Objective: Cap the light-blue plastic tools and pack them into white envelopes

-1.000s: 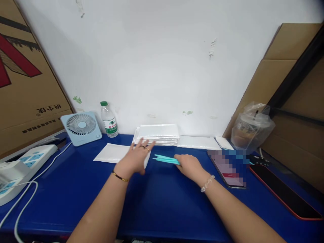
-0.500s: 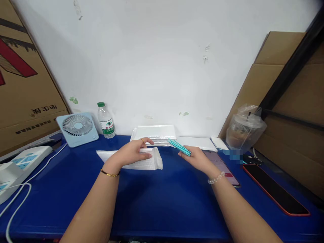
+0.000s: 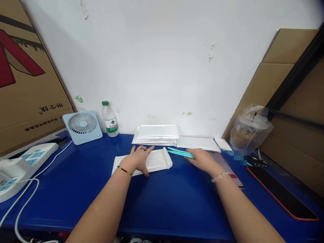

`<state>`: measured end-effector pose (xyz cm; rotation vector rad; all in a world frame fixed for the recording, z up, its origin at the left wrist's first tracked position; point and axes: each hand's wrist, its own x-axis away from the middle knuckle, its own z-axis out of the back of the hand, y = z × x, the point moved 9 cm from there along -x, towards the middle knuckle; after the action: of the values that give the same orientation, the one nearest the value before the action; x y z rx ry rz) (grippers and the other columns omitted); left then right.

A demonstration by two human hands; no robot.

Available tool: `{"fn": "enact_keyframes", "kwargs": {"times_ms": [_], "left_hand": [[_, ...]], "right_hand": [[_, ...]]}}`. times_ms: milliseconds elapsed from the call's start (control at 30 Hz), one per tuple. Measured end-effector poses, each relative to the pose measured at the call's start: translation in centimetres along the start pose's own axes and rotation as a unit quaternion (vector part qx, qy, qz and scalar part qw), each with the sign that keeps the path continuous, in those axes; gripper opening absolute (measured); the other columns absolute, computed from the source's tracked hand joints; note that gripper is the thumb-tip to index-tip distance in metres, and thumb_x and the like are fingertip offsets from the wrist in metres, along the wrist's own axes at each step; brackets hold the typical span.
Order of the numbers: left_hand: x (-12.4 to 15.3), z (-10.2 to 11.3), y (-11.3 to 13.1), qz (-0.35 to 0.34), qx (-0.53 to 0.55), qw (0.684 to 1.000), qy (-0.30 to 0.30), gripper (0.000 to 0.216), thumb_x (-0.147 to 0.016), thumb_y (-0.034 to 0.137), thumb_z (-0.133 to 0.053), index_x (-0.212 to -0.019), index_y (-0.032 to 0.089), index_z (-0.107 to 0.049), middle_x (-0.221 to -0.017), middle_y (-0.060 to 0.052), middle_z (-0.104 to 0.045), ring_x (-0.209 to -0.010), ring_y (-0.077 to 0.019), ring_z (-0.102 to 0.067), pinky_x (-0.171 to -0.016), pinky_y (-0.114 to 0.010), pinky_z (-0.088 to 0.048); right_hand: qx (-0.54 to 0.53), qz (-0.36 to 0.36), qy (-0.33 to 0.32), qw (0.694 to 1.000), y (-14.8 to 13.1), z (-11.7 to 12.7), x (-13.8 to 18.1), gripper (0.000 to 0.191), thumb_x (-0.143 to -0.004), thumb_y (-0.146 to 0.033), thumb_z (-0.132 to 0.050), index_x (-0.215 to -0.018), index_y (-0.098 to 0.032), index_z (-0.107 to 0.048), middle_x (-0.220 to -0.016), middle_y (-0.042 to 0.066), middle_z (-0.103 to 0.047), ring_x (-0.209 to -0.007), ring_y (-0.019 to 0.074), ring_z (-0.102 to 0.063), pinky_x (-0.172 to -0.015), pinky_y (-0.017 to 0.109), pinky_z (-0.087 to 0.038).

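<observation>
My left hand (image 3: 139,159) lies flat with spread fingers on a white padded envelope (image 3: 158,161) that rests on the blue table (image 3: 162,199). The envelope's open flap points right. My right hand (image 3: 202,160) is closed on a few thin teal sticks (image 3: 178,152), whose tips point left toward the envelope's flap and stop just short of it. A stack of more white envelopes (image 3: 157,134) sits behind, against the wall.
A small blue fan (image 3: 82,126) and a water bottle (image 3: 110,118) stand at the back left. A power strip (image 3: 22,162) with cables lies far left. A phone (image 3: 227,167), a red-edged tablet (image 3: 280,192) and a bagged drink cup (image 3: 250,130) are on the right. Cardboard leans on both sides.
My left hand has set the envelope flat on the table and pressed down on it. My right hand has lowered the teal sticks, now pointing at the envelope's flap.
</observation>
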<state>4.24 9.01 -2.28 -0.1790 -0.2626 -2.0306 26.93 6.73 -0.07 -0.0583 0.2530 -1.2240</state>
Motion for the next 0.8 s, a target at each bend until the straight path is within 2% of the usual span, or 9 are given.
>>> {"fn": "enact_keyframes", "kwargs": {"times_ms": [67, 200, 367, 500, 633, 800], "left_hand": [[-0.1, 0.0, -0.2, 0.006, 0.006, 1.000, 0.001, 0.119, -0.044, 0.036, -0.076, -0.144, 0.025, -0.012, -0.133, -0.018, -0.044, -0.129, -0.0364, -0.031, -0.104, -0.058, -0.015], [-0.1, 1.0, 0.8, -0.039, 0.039, 0.998, 0.034, 0.105, -0.050, 0.026, -0.070, -0.142, 0.028, -0.019, -0.130, -0.013, -0.048, -0.120, -0.0344, -0.043, -0.102, -0.053, -0.024], [0.7, 2.8, 1.1, -0.075, 0.112, 0.988, 0.080, 0.097, -0.052, 0.019, -0.065, -0.140, 0.023, -0.025, -0.120, -0.011, -0.055, -0.108, -0.0311, -0.053, -0.090, -0.037, -0.041], [1.0, 3.6, 1.2, -0.098, 0.184, 0.974, 0.092, 0.093, -0.054, 0.017, -0.062, -0.140, 0.025, -0.027, -0.118, -0.008, -0.054, -0.100, -0.0276, -0.057, -0.081, -0.032, -0.044], [0.7, 3.9, 2.8, -0.149, 0.239, 0.952, 0.116, 0.083, -0.054, 0.016, -0.062, -0.133, 0.022, -0.038, -0.118, -0.006, -0.054, -0.101, -0.0262, -0.054, -0.086, -0.032, -0.043], [0.5, 4.5, 5.0, -0.202, 0.345, 0.902, 0.162, 0.071, -0.055, 0.013, -0.061, -0.124, 0.019, -0.046, -0.110, -0.005, -0.056, -0.097, -0.0242, -0.054, -0.085, -0.033, -0.043]], "right_hand": [[0.033, 0.005, -0.014, 0.999, -0.4, -0.7, -0.2, 0.015, -0.084, -0.030, -0.049, -0.078, -0.020, -0.059, -0.072, 0.003, -0.065, -0.063, 0.0164, -0.057, -0.054, 0.023, -0.029], [0.092, 0.005, -0.023, 0.995, -0.6, -1.2, -0.5, 0.010, -0.083, -0.026, -0.051, -0.081, -0.021, -0.059, -0.076, 0.003, -0.066, -0.067, 0.0165, -0.059, -0.053, 0.023, -0.027], [0.140, -0.009, -0.014, 0.990, 0.5, -0.6, -0.5, 0.008, -0.083, -0.023, -0.051, -0.085, -0.021, -0.058, -0.084, 0.005, -0.067, -0.074, 0.0182, -0.060, -0.058, 0.024, -0.030], [0.168, -0.010, 0.008, 0.986, 0.2, 0.4, -0.2, 0.009, -0.082, -0.022, -0.052, -0.089, -0.021, -0.058, -0.086, 0.005, -0.066, -0.078, 0.0191, -0.060, -0.060, 0.025, -0.031], [0.209, 0.033, 0.053, 0.976, -2.9, 2.9, -0.5, 0.010, -0.080, -0.014, -0.053, -0.087, -0.019, -0.059, -0.082, 0.006, -0.065, -0.077, 0.0189, -0.059, -0.064, 0.027, -0.031], [0.281, 0.168, 0.054, 0.944, -9.7, 6.9, -1.9, 0.009, -0.082, -0.010, -0.053, -0.079, -0.017, -0.059, -0.075, 0.007, -0.065, -0.070, 0.0180, -0.058, -0.064, 0.030, -0.029]]}}
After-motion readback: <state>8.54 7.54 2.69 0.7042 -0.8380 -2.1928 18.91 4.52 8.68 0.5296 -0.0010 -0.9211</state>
